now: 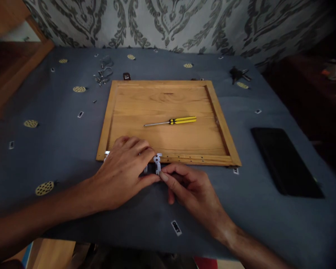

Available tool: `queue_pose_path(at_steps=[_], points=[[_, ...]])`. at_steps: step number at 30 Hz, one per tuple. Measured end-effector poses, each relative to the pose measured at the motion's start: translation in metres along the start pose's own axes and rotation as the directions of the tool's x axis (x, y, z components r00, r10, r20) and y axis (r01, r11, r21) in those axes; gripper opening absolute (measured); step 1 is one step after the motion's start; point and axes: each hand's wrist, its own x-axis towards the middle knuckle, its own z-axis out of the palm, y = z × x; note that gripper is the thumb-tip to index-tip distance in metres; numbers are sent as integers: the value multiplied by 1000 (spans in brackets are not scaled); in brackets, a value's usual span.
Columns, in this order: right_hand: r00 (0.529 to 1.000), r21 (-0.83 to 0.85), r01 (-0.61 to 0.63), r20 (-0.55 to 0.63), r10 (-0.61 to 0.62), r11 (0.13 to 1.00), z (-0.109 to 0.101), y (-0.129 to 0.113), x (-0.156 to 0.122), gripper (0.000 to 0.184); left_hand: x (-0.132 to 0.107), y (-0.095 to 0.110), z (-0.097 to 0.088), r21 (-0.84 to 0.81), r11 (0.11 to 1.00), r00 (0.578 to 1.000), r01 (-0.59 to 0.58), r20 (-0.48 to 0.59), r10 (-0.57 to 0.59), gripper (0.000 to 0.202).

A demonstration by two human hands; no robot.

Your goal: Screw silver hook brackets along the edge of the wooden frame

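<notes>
Left hand (126,170): half-open, fingers bent over the panel's near edge, index and thumb apart at the metal hinge (157,160); we can't tell if it's gripping. Right hand (194,190): thumb and index pinched on the hinge's near end, other fingers curled. Hinge sits at the near edge of the framed wooden panel (168,101), between our hands. Count: one panel, one yellow-black screwdriver (183,120) lying on it, one black slab (287,160) to the right, one lone small screw (94,101) left of the panel, one hardware pile (102,76) beyond it, pieces too small to count.
</notes>
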Motion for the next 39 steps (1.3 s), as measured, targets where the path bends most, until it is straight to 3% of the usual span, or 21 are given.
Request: queue_pose_path(at_steps=[15, 19, 21, 24, 28, 31, 39], points=[[1000, -45, 18, -11, -18, 999, 1, -1, -3, 15, 2, 3, -3, -1, 1000, 999, 20, 32, -20, 28], [987, -219, 129, -64, -146, 967, -3, -3, -5, 17, 3, 3, -4, 3, 1000, 998, 31, 55, -31, 30], [945, -403, 258, -84, -316, 878, -8, -4, -5, 15, 4, 3, -5, -1, 999, 998, 34, 61, -34, 29], [838, -650, 420, 10, -546, 633, -14, -3, -2, 17, 3, 3, -4, -9, 999, 998, 34, 47, -33, 28], [752, -776, 504, 177, -635, 380, -19, 1, 4, 22, 2, 3, -4, -7, 999, 998, 36, 45, -36, 28], [745, -811, 494, 208, -634, 315, -20, 4, 6, 23, 2, 3, -5, -10, 1000, 998, 30, 55, -29, 29], [725, -805, 529, 265, -636, 269, -20, 7, 6, 28, 3, 3, -5, -8, 999, 997, 37, 67, -36, 30]])
